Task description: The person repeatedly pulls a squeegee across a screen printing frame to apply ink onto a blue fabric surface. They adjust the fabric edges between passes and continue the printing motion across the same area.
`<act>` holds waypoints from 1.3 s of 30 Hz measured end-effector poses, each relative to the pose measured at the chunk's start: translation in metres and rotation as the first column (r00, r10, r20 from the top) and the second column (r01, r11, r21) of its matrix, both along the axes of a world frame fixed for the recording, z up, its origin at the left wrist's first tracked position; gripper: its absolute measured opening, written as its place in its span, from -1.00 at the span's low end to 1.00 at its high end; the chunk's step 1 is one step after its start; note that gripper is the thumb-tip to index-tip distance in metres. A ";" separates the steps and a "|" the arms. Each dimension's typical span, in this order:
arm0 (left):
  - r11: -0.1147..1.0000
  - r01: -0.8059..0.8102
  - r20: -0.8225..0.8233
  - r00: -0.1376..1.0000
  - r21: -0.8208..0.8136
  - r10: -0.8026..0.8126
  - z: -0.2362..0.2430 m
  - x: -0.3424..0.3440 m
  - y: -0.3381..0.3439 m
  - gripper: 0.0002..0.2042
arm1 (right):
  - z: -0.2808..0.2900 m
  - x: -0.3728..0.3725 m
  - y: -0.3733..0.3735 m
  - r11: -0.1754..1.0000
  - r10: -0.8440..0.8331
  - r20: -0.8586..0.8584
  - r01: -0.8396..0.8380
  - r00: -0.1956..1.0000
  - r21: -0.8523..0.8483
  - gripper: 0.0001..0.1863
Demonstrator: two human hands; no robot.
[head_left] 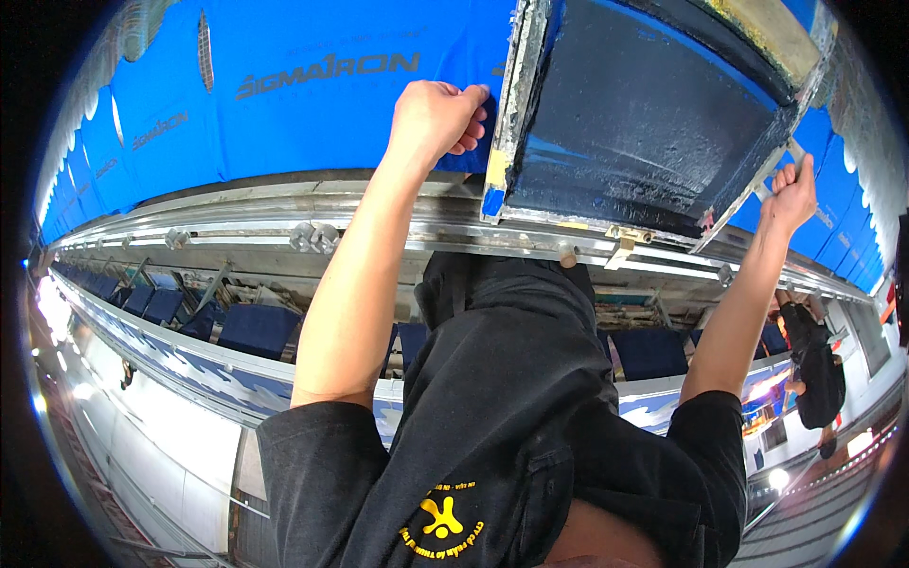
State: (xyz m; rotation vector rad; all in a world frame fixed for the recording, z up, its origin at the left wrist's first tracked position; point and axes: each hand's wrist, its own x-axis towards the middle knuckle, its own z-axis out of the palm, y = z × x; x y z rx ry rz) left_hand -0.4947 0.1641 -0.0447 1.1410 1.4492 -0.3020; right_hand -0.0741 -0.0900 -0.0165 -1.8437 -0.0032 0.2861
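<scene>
Before me a screen printing frame (505,114) lies on blue fabric (312,133), its mesh (634,142) smeared with black ink. My left hand (437,121) is closed over the fabric just left of the frame, thumb pressed to the curled fingers. Whatever those fingers hold, if anything, is hidden. On the other side, my right hand (792,197) is closed close to the frame's right edge, with the thumb pointing up. A pale edge shows by its fingertips, but I cannot tell what it grips.
A metal rail (426,225) with round clamps runs along the near table edge. A small metal bracket (620,251) juts from the frame's near side. Dark blue panels (260,329) hang below the rail. Another person (816,379) in dark clothes stands at the right.
</scene>
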 end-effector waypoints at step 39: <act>0.969 -0.212 0.126 0.966 -0.123 0.227 -0.011 -0.003 -0.013 -0.65 | 0.001 0.001 -0.002 1.000 -0.017 -0.001 0.017 1.000 0.024 -0.69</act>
